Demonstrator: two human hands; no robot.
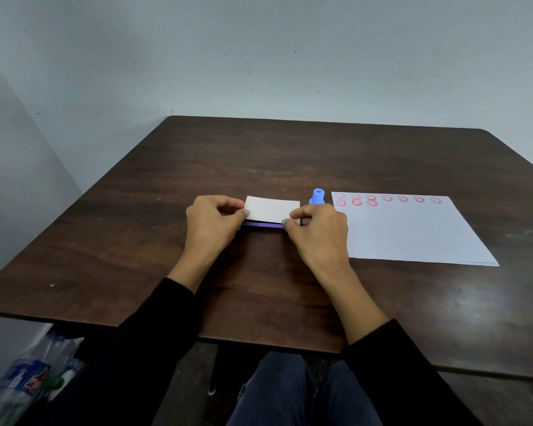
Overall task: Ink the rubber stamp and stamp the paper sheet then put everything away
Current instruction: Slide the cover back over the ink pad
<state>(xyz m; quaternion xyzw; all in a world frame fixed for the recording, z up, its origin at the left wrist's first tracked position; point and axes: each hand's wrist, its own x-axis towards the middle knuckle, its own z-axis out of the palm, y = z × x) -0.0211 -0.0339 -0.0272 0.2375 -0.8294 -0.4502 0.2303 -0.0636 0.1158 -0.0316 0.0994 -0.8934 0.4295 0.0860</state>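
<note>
A flat ink pad case [271, 209] with a white lid and a purple lower edge lies at the middle of the dark wooden table [259, 155]. My left hand [213, 219] pinches its left end and my right hand [317, 229] pinches its right end. Whether the lid is fully down I cannot tell. A blue rubber stamp [317, 196] stands upright just behind my right hand, touching nothing else. To the right lies a white paper sheet [413, 235] with rows of red smiley prints along its far edge.
The table's front edge runs close to my lap. A pale wall stands behind the table and at the left. On the floor at the lower left sits a plastic bag [28, 379] with bottles.
</note>
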